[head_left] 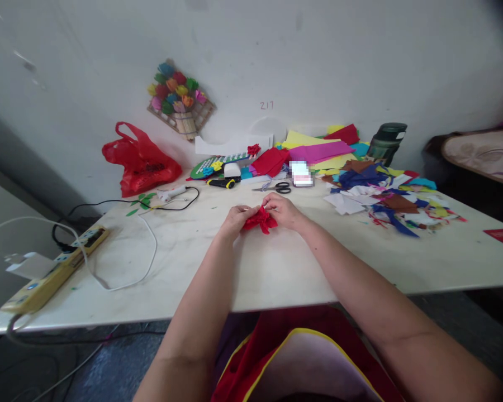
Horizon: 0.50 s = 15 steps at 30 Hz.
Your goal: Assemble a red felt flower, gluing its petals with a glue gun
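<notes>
White table (276, 268) bears both hands, left hand (233, 219) and right hand (283, 210), pinching crumpled red paper (260, 219), fingertips partly hidden

Red plastic bag (140, 159) at ten o'clock on the white table (276, 268). Black-handled scissors (276, 188) at twelve, just beyond centre. Heap of coloured paper scraps (385, 195) at two. Dark green flask (386, 143) behind it. Yellow power strip (54, 268) at nine. Paper-flower bouquet (178, 97) against the wall.
</notes>
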Each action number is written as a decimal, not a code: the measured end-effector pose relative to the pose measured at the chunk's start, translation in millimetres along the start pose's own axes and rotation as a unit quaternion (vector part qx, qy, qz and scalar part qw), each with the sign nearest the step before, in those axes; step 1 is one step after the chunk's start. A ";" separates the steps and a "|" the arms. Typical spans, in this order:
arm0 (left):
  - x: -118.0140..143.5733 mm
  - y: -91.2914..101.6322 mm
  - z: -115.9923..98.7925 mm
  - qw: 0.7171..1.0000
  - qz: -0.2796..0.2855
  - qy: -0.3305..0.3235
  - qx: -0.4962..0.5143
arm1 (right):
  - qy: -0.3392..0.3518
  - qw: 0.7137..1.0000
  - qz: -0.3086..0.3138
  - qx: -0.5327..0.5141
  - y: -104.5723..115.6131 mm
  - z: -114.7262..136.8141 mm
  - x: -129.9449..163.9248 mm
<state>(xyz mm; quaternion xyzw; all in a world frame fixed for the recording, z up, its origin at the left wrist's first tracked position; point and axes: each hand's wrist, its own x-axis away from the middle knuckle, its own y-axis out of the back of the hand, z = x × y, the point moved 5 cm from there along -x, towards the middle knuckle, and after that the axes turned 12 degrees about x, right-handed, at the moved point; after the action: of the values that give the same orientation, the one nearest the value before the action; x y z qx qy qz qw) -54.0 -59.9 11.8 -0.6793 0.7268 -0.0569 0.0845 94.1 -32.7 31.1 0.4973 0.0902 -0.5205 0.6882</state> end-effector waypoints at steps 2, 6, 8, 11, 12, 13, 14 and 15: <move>-1.0 1.6 1.0 1.000 -0.005 -0.003 -0.009 | 0.004 1.000 0.000 0.004 -0.1 0.1 0.3; -1.8 2.7 2.0 1.000 -0.016 -0.004 -0.016 | 0.008 1.000 -0.003 0.019 -0.3 0.8 1.1; -1.9 2.1 2.5 1.000 -0.016 0.000 -0.012 | 0.007 1.000 -0.004 0.029 -0.7 1.2 1.5; -1.5 1.2 2.4 1.000 -0.017 0.002 -0.004 | 0.006 0.999 -0.006 0.045 -1.4 1.3 1.9; -1.2 1.0 1.9 1.000 -0.019 0.001 -0.004 | 0.006 0.999 -0.006 0.047 -1.7 1.1 1.9; -0.7 0.7 1.2 1.000 -0.021 0.000 -0.005 | 0.006 0.999 -0.005 0.048 -2.0 0.8 2.0; -0.1 0.2 0.2 1.000 -0.022 -0.002 -0.008 | 0.005 0.999 -0.002 0.047 -2.3 0.4 2.0; 0.6 -0.3 -0.9 1.000 -0.022 -0.005 -0.011 | 0.003 0.999 0.002 0.044 -2.7 -0.2 2.1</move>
<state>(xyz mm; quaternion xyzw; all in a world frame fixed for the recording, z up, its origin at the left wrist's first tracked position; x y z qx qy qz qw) -54.0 -60.5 12.7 -0.6966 0.7115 -0.0471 0.0789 93.0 -33.8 28.0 0.5286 0.0684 -0.5210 0.6667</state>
